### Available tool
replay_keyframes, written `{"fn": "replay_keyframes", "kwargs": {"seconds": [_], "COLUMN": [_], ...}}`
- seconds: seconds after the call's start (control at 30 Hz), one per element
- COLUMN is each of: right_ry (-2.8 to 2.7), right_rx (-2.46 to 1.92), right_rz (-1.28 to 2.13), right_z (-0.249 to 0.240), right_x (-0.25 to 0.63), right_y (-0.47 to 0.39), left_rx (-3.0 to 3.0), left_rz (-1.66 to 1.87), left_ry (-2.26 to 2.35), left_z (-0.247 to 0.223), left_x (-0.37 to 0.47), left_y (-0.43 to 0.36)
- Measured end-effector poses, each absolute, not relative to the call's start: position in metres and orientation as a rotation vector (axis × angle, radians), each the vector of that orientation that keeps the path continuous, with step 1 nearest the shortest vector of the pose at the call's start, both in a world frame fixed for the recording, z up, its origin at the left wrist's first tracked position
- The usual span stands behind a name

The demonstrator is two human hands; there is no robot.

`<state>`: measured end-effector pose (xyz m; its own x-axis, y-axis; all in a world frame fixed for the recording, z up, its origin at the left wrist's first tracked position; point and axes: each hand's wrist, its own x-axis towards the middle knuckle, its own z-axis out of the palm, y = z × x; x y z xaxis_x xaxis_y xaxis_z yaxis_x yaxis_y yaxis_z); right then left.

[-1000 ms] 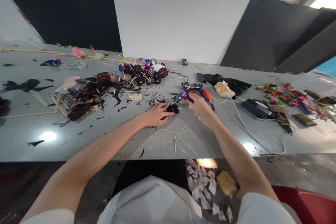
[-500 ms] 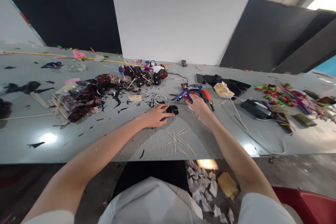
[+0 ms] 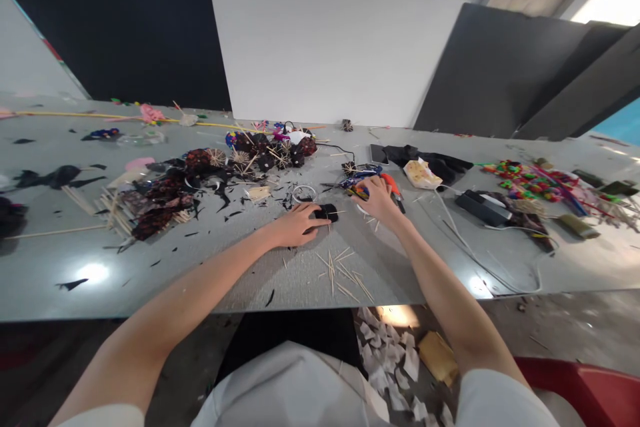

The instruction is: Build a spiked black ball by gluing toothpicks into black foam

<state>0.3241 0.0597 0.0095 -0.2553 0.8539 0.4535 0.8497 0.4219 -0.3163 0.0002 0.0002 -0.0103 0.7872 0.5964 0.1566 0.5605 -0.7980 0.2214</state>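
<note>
My left hand (image 3: pixel 295 225) rests on the table with its fingers around the near side of a small black piece (image 3: pixel 329 212). Thin sticks poke out of that piece to the right and toward me. To the right, my right hand (image 3: pixel 376 200) is closed with bent fingers at a blue glue gun (image 3: pixel 361 177), partly hidden by the hand; a bit of yellow shows at the fingertips. An orange-handled tool (image 3: pixel 392 185) lies just beyond that hand. A white ring (image 3: pixel 304 193) lies behind my left hand, and loose thin sticks (image 3: pixel 345 273) are scattered nearer to me.
Dark stick-studded balls (image 3: pixel 270 150) crowd the back of the table (image 3: pixel 200 280). On the left lie a heap of dark patterned cloth (image 3: pixel 163 203) and stick bundles. To the right are a stained white packet (image 3: pixel 423 175), a black box (image 3: pixel 484 207) with a white cable, and colourful fuzzy pieces (image 3: pixel 520 180).
The glue gun's red light and body, plain before, are now mostly covered, and my right hand has turned over it. My left hand stays at the black piece. The view has shifted slightly.
</note>
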Motion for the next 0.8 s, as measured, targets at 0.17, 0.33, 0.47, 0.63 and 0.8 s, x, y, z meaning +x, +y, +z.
{"fn": "replay_keyframes", "kwargs": {"seconds": [0.17, 0.33, 0.47, 0.63, 0.8], "right_ry": [-2.770, -2.847, -2.875, -2.897, -2.805], "right_rx": [-0.885, -0.827, -0.835, -0.828, -0.789], "right_rz": [1.061, 1.265, 1.209, 1.204, 1.201], "right_z": [0.049, 0.052, 0.047, 0.048, 0.051], "right_x": [0.313, 0.297, 0.295, 0.295, 0.293], "right_y": [0.029, 0.015, 0.016, 0.013, 0.013], "left_rx": [2.842, 2.844, 2.836, 2.822, 2.834], "left_rz": [0.356, 0.398, 0.382, 0.329, 0.330], "left_ry": [0.886, 0.879, 0.887, 0.886, 0.890], "left_z": [-0.010, -0.010, -0.010, -0.008, -0.010], "left_x": [0.000, 0.001, 0.002, 0.000, -0.001], "left_y": [0.001, 0.001, 0.002, 0.002, 0.003]}}
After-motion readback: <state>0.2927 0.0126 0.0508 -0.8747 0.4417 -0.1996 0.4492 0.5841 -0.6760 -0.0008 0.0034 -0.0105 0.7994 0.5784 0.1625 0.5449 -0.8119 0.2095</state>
